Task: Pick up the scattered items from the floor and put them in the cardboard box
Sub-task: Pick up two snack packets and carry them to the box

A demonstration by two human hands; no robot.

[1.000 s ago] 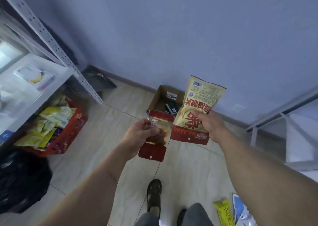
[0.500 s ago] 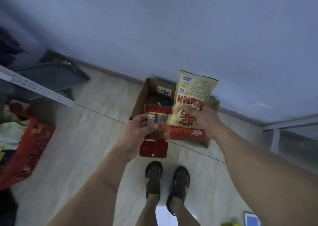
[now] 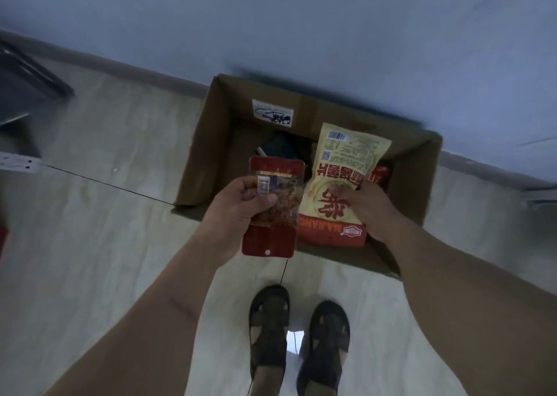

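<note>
While above cardboard box (image 3: 208, 142), left hand (image 3: 241, 205) pinches red packet (image 3: 271, 214), right hand (image 3: 367, 208) grips yellow bag (image 3: 346, 166)

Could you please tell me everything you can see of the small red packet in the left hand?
The small red packet is a flat pouch with red ends and a clear middle showing brownish contents, plus a white barcode label. The left hand pinches its middle, holding it roughly upright above the cardboard box's near edge, beside the yellow bag.
</note>
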